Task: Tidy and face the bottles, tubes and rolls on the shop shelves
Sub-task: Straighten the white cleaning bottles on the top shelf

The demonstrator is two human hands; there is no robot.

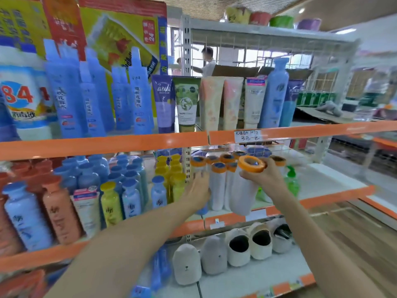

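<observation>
Several white rolls with orange tape ends (218,188) stand upright on the middle shelf (335,197). My right hand (265,176) grips one such white roll (242,194) by its orange ring top, lifted slightly in front of the others. My left hand (198,191) reaches into the row's left end, fingers spread against a roll, with a small blue item partly hidden under the palm. Blue, orange and yellow bottles (111,203) fill the shelf to the left. Tubes (211,102) and tall blue bottles (64,97) stand on the upper shelf.
A green pump bottle (292,181) stands right of the rolls. Slippers (238,248) line the lower shelf. A perforated metal upright (188,166) splits the shelf bays. A person stands far behind the shelves. The aisle floor lies to the right.
</observation>
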